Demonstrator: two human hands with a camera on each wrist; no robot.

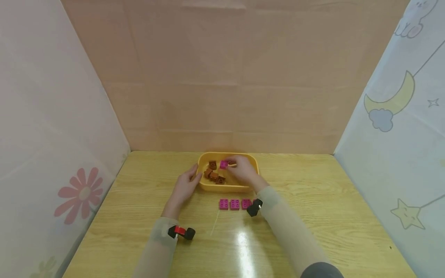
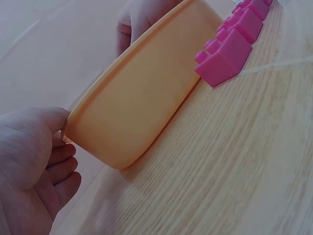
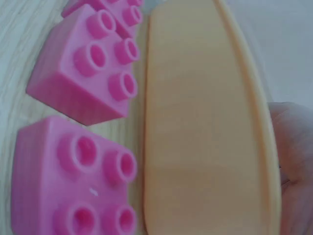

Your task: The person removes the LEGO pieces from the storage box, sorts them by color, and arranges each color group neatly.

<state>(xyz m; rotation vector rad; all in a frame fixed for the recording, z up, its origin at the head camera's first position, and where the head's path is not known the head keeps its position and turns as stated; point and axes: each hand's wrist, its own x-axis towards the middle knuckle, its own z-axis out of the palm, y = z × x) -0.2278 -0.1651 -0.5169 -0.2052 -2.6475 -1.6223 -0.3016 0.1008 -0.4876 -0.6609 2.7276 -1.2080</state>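
Observation:
A yellow plastic tub (image 1: 226, 188) stands near the back of the table. My left hand (image 1: 184, 186) grips its left end, thumb at the rim and fingers outside the wall, as the left wrist view shows too. Inside the tub, my right hand (image 1: 242, 169) pinches a pink toy building brick (image 1: 223, 165) by its right side. Several brown bricks (image 1: 213, 165) lie loose in the tub's left half. In front of the tub is a row of pink bricks (image 1: 235, 204), studs up; the right wrist partly covers its right end. The tub wall hides most of the right hand in the right wrist view.
The wooden table (image 1: 132, 216) is walled by a plain back sheet (image 1: 222, 96) and printed side sheets. The row of pink bricks lies close along the tub's front wall. A wrist camera (image 1: 255, 207) on the right sleeve hangs over the row's right end.

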